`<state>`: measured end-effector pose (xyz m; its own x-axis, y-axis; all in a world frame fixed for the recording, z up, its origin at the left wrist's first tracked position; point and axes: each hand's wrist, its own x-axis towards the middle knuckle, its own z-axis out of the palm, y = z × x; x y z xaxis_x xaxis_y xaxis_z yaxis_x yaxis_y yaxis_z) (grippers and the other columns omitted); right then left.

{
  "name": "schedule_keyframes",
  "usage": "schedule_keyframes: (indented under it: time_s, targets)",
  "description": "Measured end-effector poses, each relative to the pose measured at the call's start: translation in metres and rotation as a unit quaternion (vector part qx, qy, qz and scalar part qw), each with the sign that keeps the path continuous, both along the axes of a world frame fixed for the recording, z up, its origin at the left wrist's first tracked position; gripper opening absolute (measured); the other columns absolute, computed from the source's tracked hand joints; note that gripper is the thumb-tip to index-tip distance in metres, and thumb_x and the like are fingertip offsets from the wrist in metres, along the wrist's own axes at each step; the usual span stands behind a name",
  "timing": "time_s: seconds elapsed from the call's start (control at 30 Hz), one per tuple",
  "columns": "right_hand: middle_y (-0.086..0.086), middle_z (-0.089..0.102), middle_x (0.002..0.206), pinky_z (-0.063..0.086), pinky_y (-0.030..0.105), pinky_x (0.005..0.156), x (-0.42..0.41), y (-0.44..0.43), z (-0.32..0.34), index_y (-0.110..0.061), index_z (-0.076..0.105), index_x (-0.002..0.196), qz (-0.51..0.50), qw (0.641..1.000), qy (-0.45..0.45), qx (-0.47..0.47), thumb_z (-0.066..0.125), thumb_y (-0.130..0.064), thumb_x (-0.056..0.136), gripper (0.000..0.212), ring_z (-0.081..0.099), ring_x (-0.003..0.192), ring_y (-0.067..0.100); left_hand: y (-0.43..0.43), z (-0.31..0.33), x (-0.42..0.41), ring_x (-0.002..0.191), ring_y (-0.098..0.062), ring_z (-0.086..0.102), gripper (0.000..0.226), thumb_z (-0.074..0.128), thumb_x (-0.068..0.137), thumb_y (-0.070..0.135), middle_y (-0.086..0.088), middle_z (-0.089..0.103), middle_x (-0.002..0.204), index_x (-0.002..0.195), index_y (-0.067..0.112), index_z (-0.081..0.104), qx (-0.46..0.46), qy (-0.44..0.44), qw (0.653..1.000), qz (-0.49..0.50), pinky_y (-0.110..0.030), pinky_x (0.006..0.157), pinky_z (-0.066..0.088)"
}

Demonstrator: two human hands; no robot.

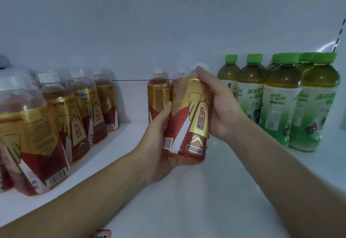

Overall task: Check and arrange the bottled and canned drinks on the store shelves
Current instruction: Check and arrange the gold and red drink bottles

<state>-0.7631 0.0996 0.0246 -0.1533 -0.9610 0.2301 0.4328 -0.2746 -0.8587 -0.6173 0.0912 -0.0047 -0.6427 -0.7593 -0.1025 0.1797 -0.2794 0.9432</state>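
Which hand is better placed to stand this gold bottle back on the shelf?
Probably right: the right hand grips the gold bottle by its upper body, while the left hand cups its base and would sit under it.

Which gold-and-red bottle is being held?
The tilted middle bottle, left hand at its base, right hand near its cap; the other bottles stand on the shelf.

Your left hand (159,149) cups the gold-labelled bottle (192,121) from below, your right hand (224,106) grips its upper side; green-capped bottles (280,103) stand at three o'clock.
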Motion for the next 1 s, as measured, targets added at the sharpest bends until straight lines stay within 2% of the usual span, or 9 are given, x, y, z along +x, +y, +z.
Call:
schedule_keyframes:
  time_s: [0.13,0.23,0.4,0.53,0.63,0.77,0.83,0.9,1.0]
  targets:
    - [0.030,0.060,0.132,0.060,0.047,0.083,0.000,-0.004,0.000,-0.002,0.054,0.138,-0.043,0.998,0.002,-0.047,0.084,-0.034,0.071,0.080,0.068,0.095,0.034,-0.006,0.003,-0.017,0.072,-0.011,0.075,0.050,0.044,0.098,0.053,-0.011,0.076,0.090,0.133,0.020,0.059,-0.071,0.038,0.992,0.093,-0.024,0.057,0.058]
    - [0.027,0.063,0.130,0.060,0.045,0.081,0.001,-0.005,-0.001,-0.004,0.054,0.137,-0.049,0.998,0.000,-0.049,0.083,-0.032,0.075,0.073,0.070,0.092,0.032,-0.006,-0.003,-0.013,0.088,-0.021,0.076,0.055,0.044,0.092,0.063,-0.006,0.077,0.104,0.128,0.025,0.062,-0.082,0.012,0.993,0.088,-0.032,0.069,0.061]
    - [0.014,0.072,0.103,0.060,0.039,0.075,0.002,0.002,-0.001,-0.009,0.064,0.124,-0.012,1.000,0.025,0.000,0.073,-0.040,0.078,0.056,0.071,0.082,0.025,-0.005,-0.003,0.000,0.079,-0.035,0.072,0.068,0.048,0.090,0.067,-0.019,0.073,0.107,0.121,0.010,0.069,0.035,0.025,0.999,-0.007,-0.042,0.064,0.059]
    - [0.024,0.069,0.120,0.059,0.050,0.087,0.001,-0.002,0.000,-0.008,0.057,0.129,-0.055,0.997,0.026,-0.054,0.077,-0.027,0.083,0.054,0.071,0.094,0.033,-0.006,-0.005,-0.006,0.089,-0.023,0.075,0.056,0.044,0.094,0.064,-0.006,0.076,0.108,0.125,0.023,0.067,-0.022,0.024,0.999,0.026,-0.037,0.069,0.059]
    - [0.019,0.072,0.116,0.060,0.047,0.083,0.001,-0.004,0.000,-0.010,0.051,0.137,-0.101,0.991,0.042,-0.081,0.077,-0.017,0.085,0.058,0.073,0.097,0.032,-0.006,-0.006,-0.010,0.095,-0.018,0.074,0.051,0.040,0.096,0.063,0.000,0.077,0.106,0.127,0.030,0.064,-0.074,0.012,0.996,0.052,-0.038,0.083,0.058]
    - [0.017,0.069,0.122,0.060,0.045,0.085,0.002,-0.005,-0.001,-0.009,0.051,0.138,-0.071,0.994,0.040,-0.074,0.076,-0.026,0.085,0.062,0.071,0.103,0.031,-0.012,-0.005,-0.005,0.085,-0.024,0.074,0.060,0.043,0.094,0.065,-0.007,0.076,0.103,0.123,0.019,0.069,0.001,0.033,0.999,0.031,-0.038,0.074,0.059]
    - [0.021,0.068,0.122,0.059,0.043,0.085,0.001,-0.002,0.000,-0.002,0.054,0.136,-0.037,0.997,0.036,-0.057,0.073,-0.034,0.085,0.063,0.069,0.100,0.029,-0.008,-0.005,0.001,0.075,-0.028,0.072,0.068,0.043,0.092,0.066,-0.014,0.074,0.096,0.109,0.008,0.075,0.048,0.033,0.998,-0.038,-0.039,0.069,0.060]
    - [0.023,0.066,0.128,0.059,0.044,0.088,0.001,-0.001,0.001,-0.001,0.056,0.136,-0.029,0.998,0.034,-0.033,0.074,-0.040,0.084,0.068,0.070,0.100,0.030,-0.005,-0.006,0.002,0.078,-0.030,0.073,0.072,0.041,0.092,0.068,-0.017,0.074,0.097,0.100,0.007,0.079,0.047,0.020,0.997,-0.061,-0.040,0.072,0.060]
    - [0.021,0.070,0.119,0.059,0.044,0.085,0.001,-0.001,0.001,-0.005,0.056,0.134,-0.073,0.995,0.045,-0.056,0.077,-0.032,0.082,0.063,0.071,0.096,0.027,-0.013,0.000,-0.012,0.100,-0.030,0.072,0.056,0.038,0.099,0.060,-0.013,0.073,0.114,0.123,0.019,0.069,-0.028,0.011,0.999,0.036,-0.036,0.074,0.061]
